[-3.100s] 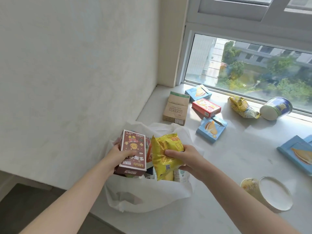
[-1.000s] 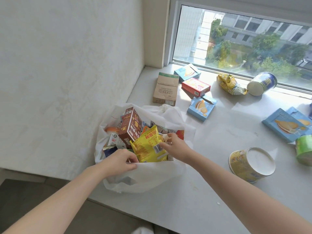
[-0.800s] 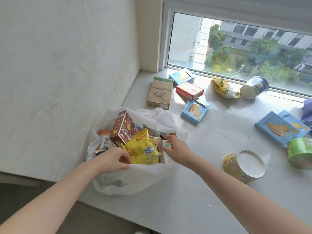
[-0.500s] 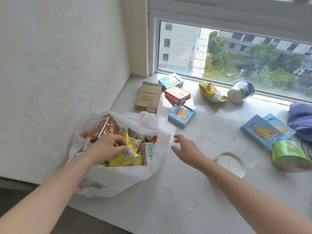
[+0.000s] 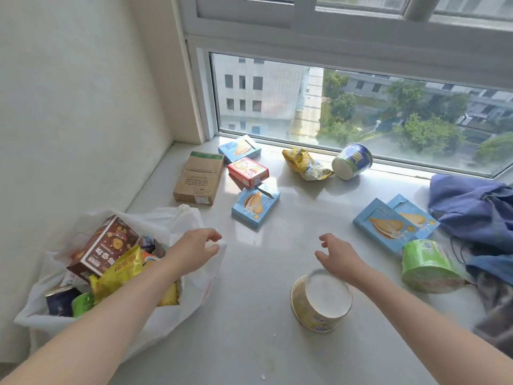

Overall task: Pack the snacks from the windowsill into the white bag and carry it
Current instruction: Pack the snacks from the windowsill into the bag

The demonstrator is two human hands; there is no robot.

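**Bag part-filled, rest of the snacks out on the sill**

Left hand (image 5: 194,251) reaches across the top of the white bag (image 5: 172,318), with finger and thumb pinching its right rim. Right hand (image 5: 340,257) hovers over the windowsill (image 5: 249,343), fingers spread and loosely curved, holding nothing. Its wrist is above the far edge of the yellow tub (image 5: 322,301), which lies tipped with its white lid toward the camera.

White bag sits at the sill's left end against the wall, mouth open. Visible inside: brown box (image 5: 105,245) tilted on top, yellow packet (image 5: 122,270) just below it. Other packs lie underneath, too covered to identify.

Outside the bag:
- kraft box (image 5: 198,177) flat near the corner
- red box (image 5: 248,170) just beside it
- small blue box (image 5: 240,148) behind the red one, by the glass
- second blue box (image 5: 255,207) in front of the red one
- crumpled yellow bag (image 5: 305,163) just beside a blue tub (image 5: 351,161) on its side, along the window frame
- two flat blue boxes (image 5: 388,226) overlapping, at right
- green tub (image 5: 424,265) on its side, just in front of them
- blue cloth bag (image 5: 472,207) at far right
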